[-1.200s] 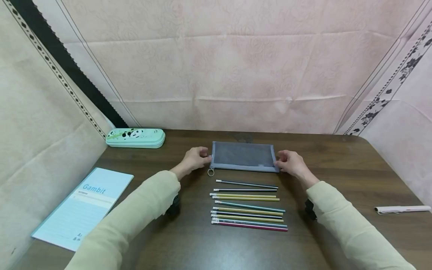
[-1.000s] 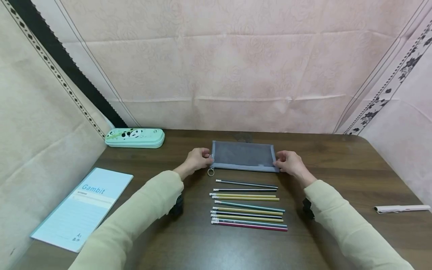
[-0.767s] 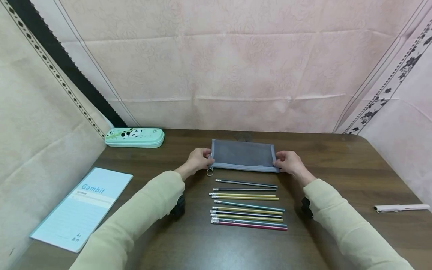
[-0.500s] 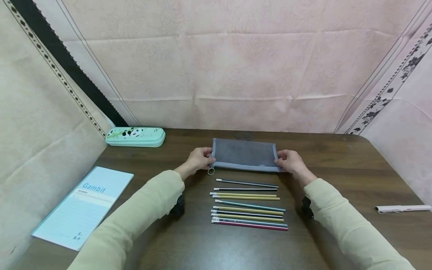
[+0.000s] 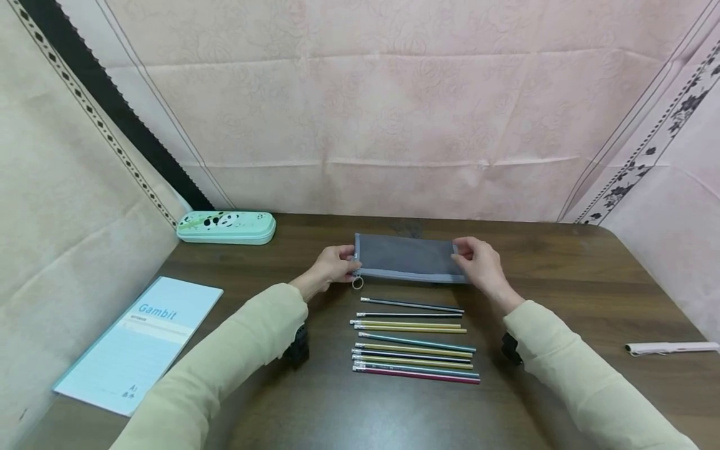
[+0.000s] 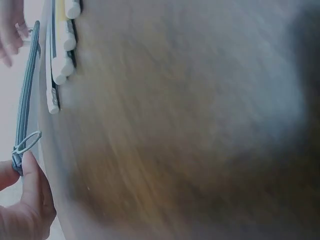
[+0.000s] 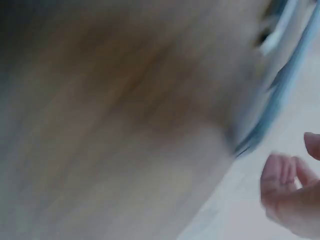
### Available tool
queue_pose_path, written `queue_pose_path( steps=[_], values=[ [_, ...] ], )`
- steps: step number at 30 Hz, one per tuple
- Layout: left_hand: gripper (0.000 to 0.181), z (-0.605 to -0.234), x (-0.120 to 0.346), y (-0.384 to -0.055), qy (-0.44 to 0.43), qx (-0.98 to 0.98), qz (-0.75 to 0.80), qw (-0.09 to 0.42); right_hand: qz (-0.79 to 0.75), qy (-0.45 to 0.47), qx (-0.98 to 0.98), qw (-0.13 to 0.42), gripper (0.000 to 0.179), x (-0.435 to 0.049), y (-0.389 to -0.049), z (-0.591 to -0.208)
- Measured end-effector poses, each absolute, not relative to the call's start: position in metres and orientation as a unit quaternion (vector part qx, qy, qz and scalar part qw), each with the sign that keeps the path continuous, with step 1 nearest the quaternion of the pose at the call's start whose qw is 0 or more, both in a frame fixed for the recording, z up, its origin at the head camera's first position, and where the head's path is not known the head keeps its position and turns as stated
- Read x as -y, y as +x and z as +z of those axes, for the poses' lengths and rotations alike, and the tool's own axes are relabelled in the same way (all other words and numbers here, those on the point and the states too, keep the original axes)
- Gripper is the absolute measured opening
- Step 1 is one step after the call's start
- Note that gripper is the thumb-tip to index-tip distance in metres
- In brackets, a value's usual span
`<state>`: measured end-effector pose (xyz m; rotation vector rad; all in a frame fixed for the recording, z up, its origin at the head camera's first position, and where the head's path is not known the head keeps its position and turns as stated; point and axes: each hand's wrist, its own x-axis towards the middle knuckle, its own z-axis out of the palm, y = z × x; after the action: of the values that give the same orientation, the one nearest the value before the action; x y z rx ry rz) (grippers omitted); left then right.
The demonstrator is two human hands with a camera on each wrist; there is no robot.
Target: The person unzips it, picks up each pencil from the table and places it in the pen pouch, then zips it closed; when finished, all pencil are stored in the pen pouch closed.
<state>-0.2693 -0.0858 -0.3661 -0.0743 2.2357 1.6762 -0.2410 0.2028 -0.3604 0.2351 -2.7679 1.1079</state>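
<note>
A flat grey mesh zipper pouch [image 5: 405, 255] with pale blue-grey edging is tilted up above the brown table. My left hand [image 5: 333, 264] pinches its near left corner, where a ring zipper pull [image 5: 357, 282] hangs. In the left wrist view, thumb and finger of that left hand [image 6: 30, 200] grip the end of the zipper edge [image 6: 27, 90]. My right hand [image 5: 482, 262] is at the pouch's right edge and overlaps it in the head view. In the right wrist view, the right hand [image 7: 292, 192] has thumb and fingers apart, beside the blurred pouch edge [image 7: 280, 95].
Several pencils [image 5: 416, 343] in yellow, blue, black and red lie in a row nearer than the pouch. A light blue notebook [image 5: 140, 344] lies at left, a mint panda pencil case [image 5: 226, 229] at back left. A white pen-like item [image 5: 669, 348] lies far right.
My left hand has kept its pinch on the pouch corner, and the pouch has risen slightly. My right hand has left the near right corner and moved up along the right edge.
</note>
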Motion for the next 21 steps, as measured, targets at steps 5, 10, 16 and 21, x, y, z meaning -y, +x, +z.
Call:
queue_pose_path(
  steps=[5, 10, 16, 21],
  values=[
    [0.056, -0.365, 0.077, -0.269, -0.038, -0.772, 0.611, 0.169, 0.414, 0.216, 0.884, -0.003, 0.024, -0.156, -0.224, -0.352],
    [0.056, -0.363, 0.069, -0.267, -0.039, -0.765, 0.62, 0.171, 0.419, 0.288, 0.852, -0.123, 0.031, -0.119, -0.213, -0.353],
    [0.054, -0.36, 0.065, -0.262, -0.04, -0.766, 0.619, 0.169, 0.43, 0.272, 0.849, -0.145, 0.032, -0.099, -0.209, -0.357],
    [0.053, -0.359, 0.063, -0.258, -0.047, -0.752, 0.633, 0.18, 0.42, 0.243, 0.866, -0.124, 0.018, -0.092, -0.209, -0.356]
  ],
)
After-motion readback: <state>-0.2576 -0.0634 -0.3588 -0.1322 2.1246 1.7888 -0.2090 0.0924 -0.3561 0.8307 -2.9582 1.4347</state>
